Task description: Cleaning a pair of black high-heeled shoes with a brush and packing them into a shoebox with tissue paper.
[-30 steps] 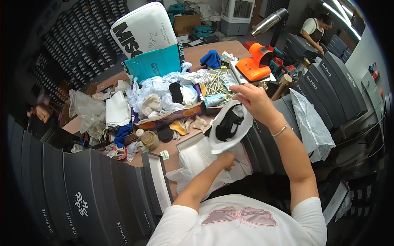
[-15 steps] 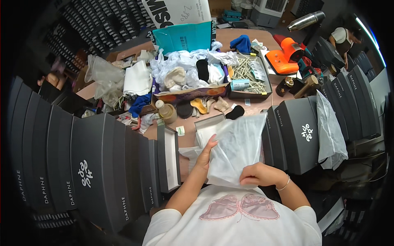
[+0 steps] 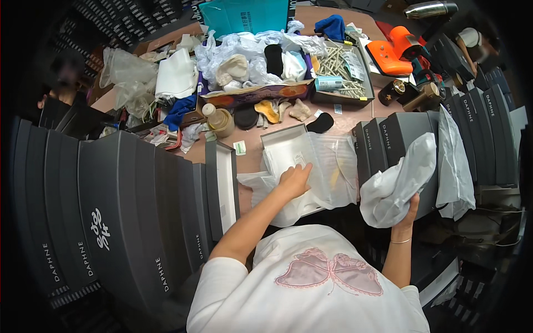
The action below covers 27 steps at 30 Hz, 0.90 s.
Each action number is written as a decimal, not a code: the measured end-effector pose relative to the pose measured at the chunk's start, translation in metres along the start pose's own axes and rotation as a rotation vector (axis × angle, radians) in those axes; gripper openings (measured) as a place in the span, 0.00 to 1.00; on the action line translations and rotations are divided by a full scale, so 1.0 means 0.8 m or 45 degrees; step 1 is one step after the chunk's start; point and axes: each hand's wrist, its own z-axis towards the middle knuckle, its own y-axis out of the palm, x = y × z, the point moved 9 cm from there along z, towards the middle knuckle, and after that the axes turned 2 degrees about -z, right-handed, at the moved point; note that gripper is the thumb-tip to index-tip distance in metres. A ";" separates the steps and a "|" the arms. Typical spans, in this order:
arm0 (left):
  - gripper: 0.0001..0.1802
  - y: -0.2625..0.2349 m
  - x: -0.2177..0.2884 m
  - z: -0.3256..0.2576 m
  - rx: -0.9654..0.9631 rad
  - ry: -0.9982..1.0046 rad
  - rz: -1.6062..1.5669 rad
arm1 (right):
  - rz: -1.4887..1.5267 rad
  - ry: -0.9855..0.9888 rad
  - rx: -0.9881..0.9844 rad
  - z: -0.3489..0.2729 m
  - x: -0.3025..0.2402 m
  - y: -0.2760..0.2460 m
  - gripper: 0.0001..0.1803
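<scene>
In front of me lies a grey shoebox base (image 3: 283, 133), white inside and partly covered by sheets of thin white wrapping paper (image 3: 333, 161) that spread past its sides. My left hand (image 3: 296, 180) reaches into it, fingertips apart and touching the paper, with nothing visible in its grasp. Off to the right, my right hand (image 3: 411, 211) grips the lower end of a translucent white bag (image 3: 397, 186). Its long, rounded bulge suggests something inside, but I cannot make out what. The bag is held up in front of the stacked boxes.
Dark shoeboxes (image 3: 116, 194) rise at left; more boxes (image 3: 408, 133) stand at right, with a white bag (image 3: 455, 161) hanging there. A narrow box lid (image 3: 222, 188) stands beside the base. Behind are a carton of crumpled paper (image 3: 244, 61), a bottle (image 3: 219, 119) and an orange device (image 3: 391, 55).
The bag has gone from between both hands to my right hand alone, out to the right. My left hand let go of it and moved into the shoebox. The view has tilted down.
</scene>
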 end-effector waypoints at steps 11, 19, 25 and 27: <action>0.22 -0.027 -0.108 0.077 0.020 0.014 -0.422 | -0.489 0.438 -0.501 0.069 0.161 0.128 0.47; 0.36 0.004 -0.194 -0.221 0.825 -0.654 -0.661 | -2.222 0.180 -1.095 0.076 0.380 0.073 0.33; 0.35 0.124 -0.159 -0.233 0.513 -1.030 -1.850 | -1.741 0.349 -1.132 0.089 0.393 0.068 0.41; 0.33 0.112 -0.175 -0.209 0.568 -0.934 -1.857 | -1.562 0.430 -1.164 0.089 0.406 0.065 0.43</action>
